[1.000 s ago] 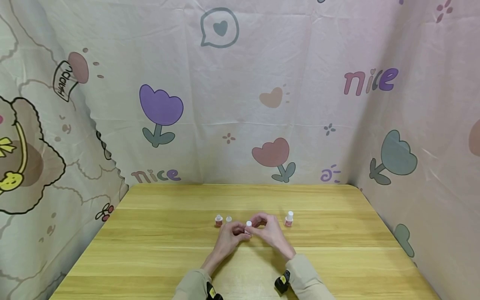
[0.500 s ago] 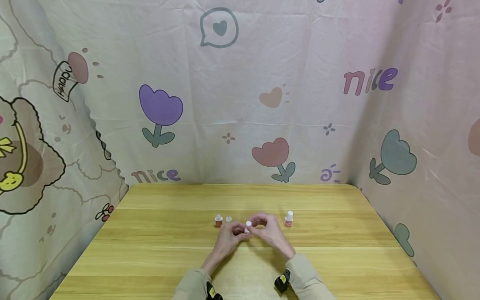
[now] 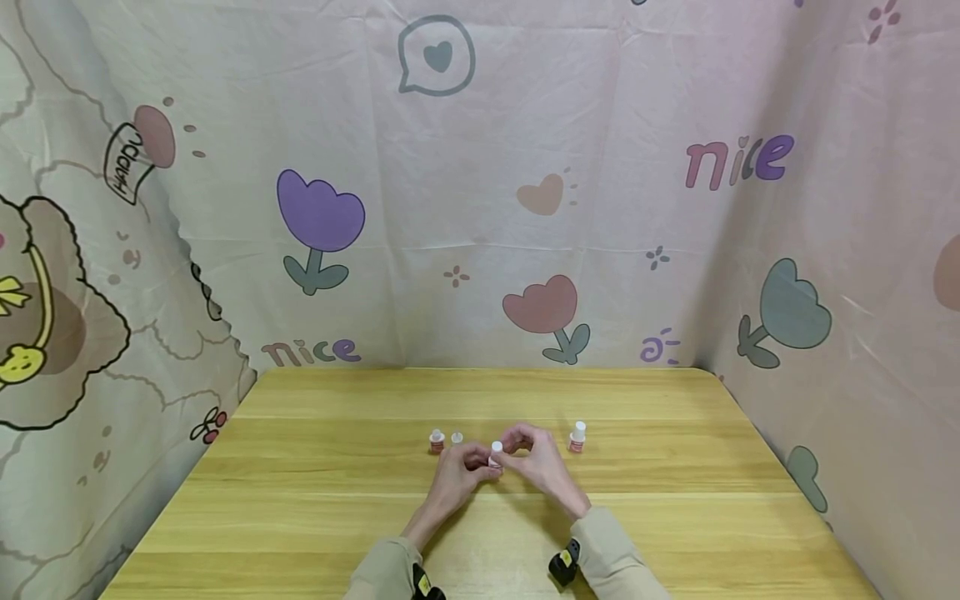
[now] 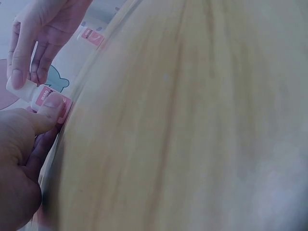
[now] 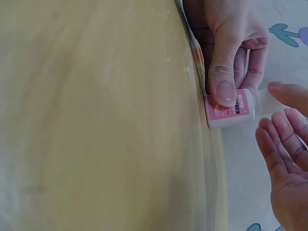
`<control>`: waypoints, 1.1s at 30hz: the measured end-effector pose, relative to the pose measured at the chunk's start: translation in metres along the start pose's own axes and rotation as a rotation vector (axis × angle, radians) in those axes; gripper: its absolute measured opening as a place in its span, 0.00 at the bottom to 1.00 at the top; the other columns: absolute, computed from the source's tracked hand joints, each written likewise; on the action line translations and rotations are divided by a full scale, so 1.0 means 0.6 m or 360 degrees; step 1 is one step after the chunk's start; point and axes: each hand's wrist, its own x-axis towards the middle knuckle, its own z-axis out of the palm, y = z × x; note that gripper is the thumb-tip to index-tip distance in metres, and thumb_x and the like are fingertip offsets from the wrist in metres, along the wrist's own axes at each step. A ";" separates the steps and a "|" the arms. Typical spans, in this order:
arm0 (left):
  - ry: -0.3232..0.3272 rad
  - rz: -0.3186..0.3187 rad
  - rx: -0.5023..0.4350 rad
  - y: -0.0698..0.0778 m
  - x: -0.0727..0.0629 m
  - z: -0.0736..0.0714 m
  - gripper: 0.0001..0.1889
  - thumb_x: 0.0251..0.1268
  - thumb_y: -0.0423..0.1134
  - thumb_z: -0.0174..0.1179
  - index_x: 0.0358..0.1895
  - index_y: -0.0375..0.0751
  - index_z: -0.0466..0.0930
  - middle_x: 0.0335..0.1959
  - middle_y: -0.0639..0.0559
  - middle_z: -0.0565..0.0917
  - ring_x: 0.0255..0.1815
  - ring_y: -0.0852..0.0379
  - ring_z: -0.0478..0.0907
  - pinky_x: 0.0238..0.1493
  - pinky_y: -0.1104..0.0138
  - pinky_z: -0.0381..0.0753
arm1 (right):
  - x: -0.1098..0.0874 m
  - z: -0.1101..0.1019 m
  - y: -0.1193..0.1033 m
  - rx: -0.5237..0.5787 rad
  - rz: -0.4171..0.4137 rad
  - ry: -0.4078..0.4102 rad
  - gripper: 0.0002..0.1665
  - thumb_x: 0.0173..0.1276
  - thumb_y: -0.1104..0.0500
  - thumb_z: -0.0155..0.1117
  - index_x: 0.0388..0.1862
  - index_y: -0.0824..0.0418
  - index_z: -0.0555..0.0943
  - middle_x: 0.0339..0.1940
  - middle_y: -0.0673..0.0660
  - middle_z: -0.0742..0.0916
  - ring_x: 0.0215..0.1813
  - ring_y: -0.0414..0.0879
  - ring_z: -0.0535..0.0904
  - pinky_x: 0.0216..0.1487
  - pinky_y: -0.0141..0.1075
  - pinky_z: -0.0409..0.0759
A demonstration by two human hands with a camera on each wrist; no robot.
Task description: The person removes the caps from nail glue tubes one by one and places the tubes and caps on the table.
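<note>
Between the hands a small white bottle [image 5: 244, 115] with a pink label stands upright on the table, near the middle in the head view. My left hand [image 3: 454, 483] pinches its body, the thumb lying across the label. At the top, my right hand [image 3: 544, 468] holds the white cap [image 3: 497, 447] between thumb and fingers. The cap sits on the bottle's neck. In the right wrist view the right hand's other fingers are spread apart beside the cap. Part of the label is hidden under the left thumb.
A similar bottle [image 3: 577, 438] with a tall white cap stands right of the hands. To the left is another bottle [image 3: 437, 442] with a reddish label, and beside it a small whitish top [image 3: 457, 438] shows behind the left hand. Patterned curtains [image 3: 450, 317] border the wooden table [image 3: 315, 483].
</note>
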 end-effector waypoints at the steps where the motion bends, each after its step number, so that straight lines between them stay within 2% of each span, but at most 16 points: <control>1: 0.0000 0.0001 -0.0001 0.000 0.000 0.000 0.07 0.52 0.30 0.74 0.35 0.38 0.87 0.32 0.43 0.91 0.34 0.55 0.89 0.38 0.74 0.82 | 0.000 0.000 -0.001 0.0005 -0.0007 -0.0001 0.11 0.58 0.64 0.77 0.37 0.63 0.83 0.33 0.59 0.88 0.36 0.35 0.81 0.49 0.38 0.85; 10: 0.0006 -0.0028 0.0007 -0.001 0.000 0.001 0.07 0.52 0.30 0.74 0.34 0.38 0.87 0.32 0.43 0.91 0.33 0.57 0.88 0.38 0.74 0.82 | -0.003 0.000 -0.004 0.0030 -0.0012 -0.0031 0.10 0.59 0.68 0.74 0.38 0.64 0.84 0.35 0.59 0.88 0.37 0.36 0.82 0.50 0.34 0.85; 14: 0.0002 -0.0031 0.0004 0.000 0.000 0.000 0.07 0.52 0.29 0.74 0.34 0.37 0.87 0.32 0.43 0.91 0.33 0.62 0.87 0.38 0.75 0.81 | -0.002 0.001 -0.004 0.0040 -0.0016 -0.0054 0.10 0.59 0.70 0.73 0.39 0.67 0.83 0.37 0.63 0.88 0.40 0.43 0.84 0.51 0.40 0.86; 17: -0.0003 -0.0024 0.0000 0.002 0.000 -0.001 0.07 0.52 0.29 0.74 0.35 0.37 0.87 0.33 0.42 0.91 0.33 0.64 0.87 0.38 0.75 0.82 | -0.002 0.001 -0.004 0.0052 -0.0019 -0.0065 0.10 0.59 0.71 0.72 0.40 0.68 0.83 0.38 0.64 0.88 0.41 0.45 0.84 0.51 0.42 0.86; 20: -0.0004 -0.0023 0.0004 0.003 -0.001 -0.002 0.08 0.52 0.29 0.74 0.36 0.37 0.87 0.33 0.42 0.91 0.33 0.64 0.87 0.38 0.75 0.82 | -0.002 0.000 -0.002 0.0067 0.0001 -0.0063 0.11 0.59 0.69 0.74 0.41 0.65 0.83 0.37 0.62 0.88 0.40 0.41 0.83 0.51 0.38 0.85; 24: -0.0004 -0.0016 0.0011 0.003 -0.001 -0.002 0.08 0.53 0.29 0.73 0.36 0.36 0.87 0.33 0.42 0.91 0.34 0.63 0.87 0.38 0.75 0.82 | -0.001 0.000 0.000 0.0069 0.0026 -0.0048 0.13 0.58 0.66 0.76 0.41 0.64 0.83 0.35 0.61 0.88 0.39 0.39 0.82 0.51 0.38 0.84; 33: -0.0005 -0.0010 -0.0005 0.004 -0.001 -0.001 0.07 0.53 0.28 0.73 0.36 0.36 0.87 0.33 0.42 0.91 0.33 0.62 0.87 0.38 0.74 0.83 | 0.001 0.001 -0.002 0.0036 0.0032 -0.0045 0.09 0.60 0.66 0.74 0.38 0.64 0.83 0.35 0.60 0.88 0.37 0.37 0.81 0.51 0.37 0.84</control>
